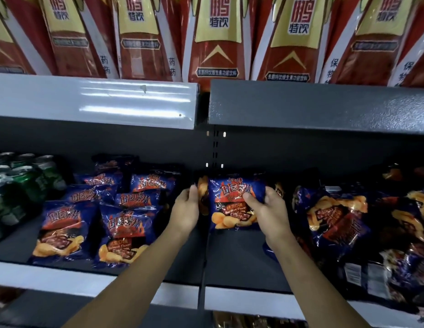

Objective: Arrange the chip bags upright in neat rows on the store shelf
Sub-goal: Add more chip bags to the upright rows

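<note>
Forearms [135,268] reach over the shelf [239,256]. Rows [99,209] stand at left, a loose pile [336,216] at right. Between them the bag [234,204] stands upright. The right hand [270,214] pinches its right edge; the left hand [185,209] curls its fingers at the left edge, grip unclear. Advice: seat the base flat and face it forward.

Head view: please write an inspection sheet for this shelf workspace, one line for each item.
Surface: dark grey shelf, bare in front of the held bag.
Job's things: chip bag upright, held; upright rows at left; jumbled pile at right.
Clutter: green cans at far left.
Grippers: right hand grips the chip bag's right edge; left hand at a second bag beside it, grip unclear.
Cables: nothing seen.
Surroundings: red drink packs on the shelf above.
</note>
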The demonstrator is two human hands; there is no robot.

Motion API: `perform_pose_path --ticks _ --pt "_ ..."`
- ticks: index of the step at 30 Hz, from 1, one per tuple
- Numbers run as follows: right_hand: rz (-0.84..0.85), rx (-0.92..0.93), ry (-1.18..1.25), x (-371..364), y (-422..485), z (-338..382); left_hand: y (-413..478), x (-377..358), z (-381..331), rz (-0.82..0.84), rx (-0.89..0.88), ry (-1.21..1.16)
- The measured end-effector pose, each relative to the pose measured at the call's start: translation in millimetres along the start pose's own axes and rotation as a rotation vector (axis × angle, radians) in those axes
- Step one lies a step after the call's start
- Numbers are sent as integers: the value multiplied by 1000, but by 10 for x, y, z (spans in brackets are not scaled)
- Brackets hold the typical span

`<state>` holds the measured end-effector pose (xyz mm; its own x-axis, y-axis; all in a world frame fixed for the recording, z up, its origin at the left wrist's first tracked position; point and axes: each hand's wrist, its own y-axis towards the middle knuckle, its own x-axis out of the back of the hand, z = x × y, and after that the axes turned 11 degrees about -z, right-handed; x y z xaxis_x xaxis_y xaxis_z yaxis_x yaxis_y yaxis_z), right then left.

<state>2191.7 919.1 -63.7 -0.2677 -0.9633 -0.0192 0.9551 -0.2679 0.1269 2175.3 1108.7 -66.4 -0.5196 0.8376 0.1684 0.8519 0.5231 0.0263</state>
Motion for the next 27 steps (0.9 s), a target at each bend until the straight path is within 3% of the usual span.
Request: perform_pose_path --ticks 7,13,18,20,22,27 --pt "-69 -59 110 -85 39 70 -40 -208 319 51 149 -29" --pt "-105 -83 194 -262 104 204 -120 -236 302 243 307 -361" --pt "-129 -111 186 -502 129 239 -82 -284 388 261 369 -467" --pt "-140 -117 186 -590 143 227 -113 -311 409 243 332 -417" --pt "-139 -110 170 -662 151 203 -161 -359 385 248 164 -202" --pt "-103 -98 87 -802 178 117 -305 -582 350 425 -198 220"
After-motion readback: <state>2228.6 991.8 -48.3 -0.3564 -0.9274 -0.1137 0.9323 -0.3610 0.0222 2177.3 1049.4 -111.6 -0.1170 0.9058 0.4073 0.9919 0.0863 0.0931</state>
